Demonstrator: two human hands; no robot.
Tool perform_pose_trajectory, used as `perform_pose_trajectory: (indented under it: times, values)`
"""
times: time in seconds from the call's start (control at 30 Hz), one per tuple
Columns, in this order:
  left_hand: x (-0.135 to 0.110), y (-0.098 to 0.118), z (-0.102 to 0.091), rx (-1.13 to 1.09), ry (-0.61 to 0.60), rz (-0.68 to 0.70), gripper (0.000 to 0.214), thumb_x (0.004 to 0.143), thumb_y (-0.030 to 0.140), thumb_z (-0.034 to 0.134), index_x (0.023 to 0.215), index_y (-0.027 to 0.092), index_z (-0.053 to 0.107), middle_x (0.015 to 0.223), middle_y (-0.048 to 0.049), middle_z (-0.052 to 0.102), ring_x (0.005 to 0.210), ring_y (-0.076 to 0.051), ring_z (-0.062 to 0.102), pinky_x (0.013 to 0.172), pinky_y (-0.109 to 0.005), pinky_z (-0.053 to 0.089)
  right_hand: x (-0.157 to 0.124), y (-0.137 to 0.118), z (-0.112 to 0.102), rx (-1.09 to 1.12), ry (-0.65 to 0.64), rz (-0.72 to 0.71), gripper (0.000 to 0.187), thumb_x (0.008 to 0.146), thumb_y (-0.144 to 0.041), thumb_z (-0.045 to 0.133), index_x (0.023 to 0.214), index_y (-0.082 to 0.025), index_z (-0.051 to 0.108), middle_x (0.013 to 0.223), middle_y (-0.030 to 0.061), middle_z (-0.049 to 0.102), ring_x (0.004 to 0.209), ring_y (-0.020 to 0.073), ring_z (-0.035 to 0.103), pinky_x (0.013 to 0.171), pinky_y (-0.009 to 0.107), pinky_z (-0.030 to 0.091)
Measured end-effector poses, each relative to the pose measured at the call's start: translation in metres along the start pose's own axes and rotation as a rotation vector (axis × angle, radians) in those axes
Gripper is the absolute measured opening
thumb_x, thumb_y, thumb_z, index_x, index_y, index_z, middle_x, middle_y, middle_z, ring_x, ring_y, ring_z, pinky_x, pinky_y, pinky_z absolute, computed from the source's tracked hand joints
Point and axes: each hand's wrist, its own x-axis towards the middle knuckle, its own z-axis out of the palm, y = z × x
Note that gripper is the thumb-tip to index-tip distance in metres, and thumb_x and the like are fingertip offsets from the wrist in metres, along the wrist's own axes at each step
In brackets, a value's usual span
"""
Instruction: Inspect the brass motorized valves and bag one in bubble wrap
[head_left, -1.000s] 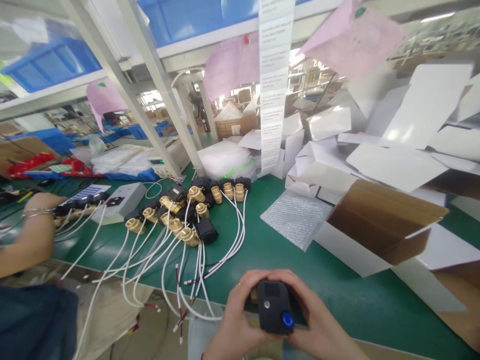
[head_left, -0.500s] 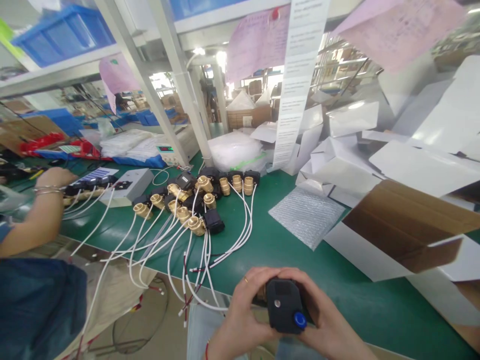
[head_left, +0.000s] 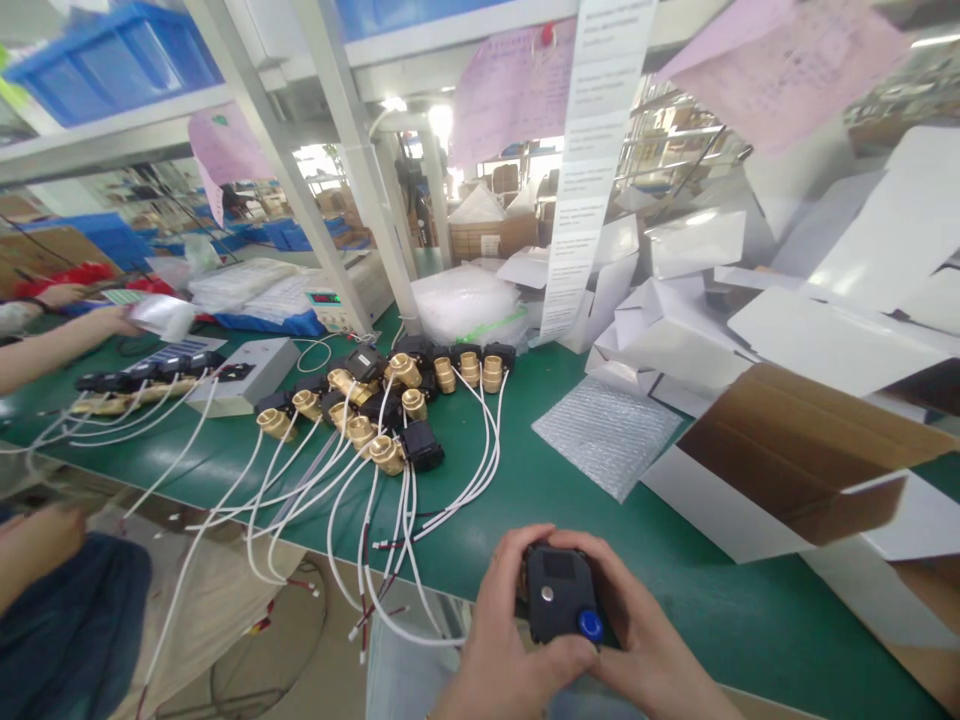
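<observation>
Both my hands are wrapped around a motorized valve [head_left: 559, 592] at the front edge of the bench. Its black housing faces me, with a blue knob [head_left: 590, 626] at the lower right and a small silver screw. My left hand [head_left: 499, 630] grips the left side, its thumb lying across the lower front close to the knob. From the right, my right hand [head_left: 637, 620] closes round the housing. My fingers hide most of the valve's body. Beyond my hands, several brass valves [head_left: 386, 453] with black housings and white cables lie in a cluster.
Bubble wrap [head_left: 607, 435] lies on the green bench [head_left: 480, 520], beside open white cartons [head_left: 750, 500] at right. A grey box [head_left: 251, 375] and a row of valves stand at left. A co-worker's arm [head_left: 67, 345] reaches over there. Shelf posts [head_left: 367, 190] rise behind.
My left thumb has moved up onto the front of the housing, near the blue knob. The co-worker's arm has shifted farther back and left, uncovering a row of valves.
</observation>
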Motion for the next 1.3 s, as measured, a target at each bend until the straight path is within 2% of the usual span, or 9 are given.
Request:
perform_pose_trajectory:
  times: [0.13,0.23,0.57,0.73,0.9,1.0,1.07,1.17,1.3]
  values:
    - [0.002,0.016,0.016,-0.017,0.074,-0.075,0.057,0.076,0.031,0.071,0.131,0.025,0.054,0.126,-0.0067,0.059,0.119,-0.029,0.057,0.111,-0.046,0.042,0.0,-0.001,0.002,-0.049,0.005,-0.009,0.054,0.076,-0.013,0.067,0.128,-0.03,0.063,0.131,0.0042,0.055,0.119,0.0263,0.054,0.101,0.031,0.044]
    - [0.005,0.024,0.017,-0.004,0.073,-0.085,0.052,0.077,0.031,0.068,0.127,0.025,0.056,0.126,-0.0068,0.058,0.118,-0.029,0.057,0.108,-0.045,0.043,0.001,-0.003,0.003,-0.046,0.024,-0.021,0.061,0.073,-0.011,0.064,0.13,-0.033,0.062,0.13,0.0008,0.056,0.117,0.0234,0.055,0.1,0.028,0.043]
    - [0.015,0.022,0.024,0.19,0.083,-0.143,0.06,0.064,0.019,0.07,0.122,0.021,0.055,0.123,-0.0089,0.058,0.118,-0.031,0.055,0.107,-0.048,0.043,0.0,0.0,0.003,-0.048,0.082,-0.052,0.058,0.074,-0.014,0.065,0.13,-0.029,0.063,0.131,0.0021,0.058,0.12,0.0242,0.056,0.101,0.028,0.044]
    - [0.015,0.03,0.017,0.132,0.078,-0.174,0.062,0.071,0.03,0.064,0.13,0.018,0.05,0.132,-0.0133,0.056,0.124,-0.034,0.053,0.112,-0.055,0.039,0.004,-0.007,0.006,-0.031,0.096,-0.03,0.06,0.068,-0.013,0.064,0.126,-0.025,0.066,0.125,0.0037,0.063,0.113,0.0239,0.06,0.096,0.029,0.048]
    - [0.017,0.027,-0.007,-0.061,-0.101,-0.179,0.081,0.083,0.043,0.064,0.153,0.017,0.031,0.153,-0.0147,0.045,0.14,-0.032,0.045,0.12,-0.049,0.036,0.014,0.002,0.011,0.097,0.25,0.064,0.06,0.067,-0.021,0.081,0.125,-0.02,0.063,0.127,0.0108,0.064,0.116,0.0304,0.061,0.097,0.037,0.052]
    - [0.014,0.019,-0.014,-0.134,-0.074,-0.188,0.071,0.094,0.055,0.056,0.152,0.018,0.038,0.157,-0.0123,0.042,0.147,-0.028,0.039,0.125,-0.045,0.03,0.017,0.005,0.011,0.174,0.308,0.128,0.058,0.061,-0.023,0.086,0.116,-0.018,0.066,0.114,0.0134,0.07,0.103,0.033,0.067,0.084,0.037,0.058]
    - [0.011,0.013,-0.015,-0.151,-0.04,-0.196,0.069,0.097,0.063,0.051,0.15,0.02,0.045,0.157,-0.0109,0.044,0.147,-0.029,0.039,0.124,-0.045,0.033,0.016,0.005,0.011,0.22,0.312,0.161,0.052,0.063,-0.023,0.086,0.111,-0.017,0.068,0.106,0.013,0.072,0.096,0.0327,0.069,0.08,0.037,0.059]
    - [0.006,0.008,-0.013,-0.175,-0.014,-0.185,0.071,0.096,0.068,0.049,0.149,0.021,0.049,0.154,-0.0117,0.048,0.145,-0.032,0.042,0.117,-0.047,0.043,0.011,0.005,0.015,0.298,0.338,0.173,0.05,0.068,-0.028,0.092,0.111,-0.017,0.069,0.107,0.012,0.072,0.099,0.0319,0.069,0.085,0.036,0.058]
    - [0.0,0.013,-0.011,-0.146,0.053,-0.163,0.066,0.096,0.067,0.051,0.145,0.023,0.055,0.145,-0.0123,0.057,0.132,-0.03,0.054,0.109,-0.044,0.051,0.0,0.009,0.027,0.442,0.461,0.158,0.06,0.07,-0.043,0.101,0.115,-0.016,0.071,0.111,0.013,0.071,0.105,0.0336,0.066,0.088,0.036,0.056]
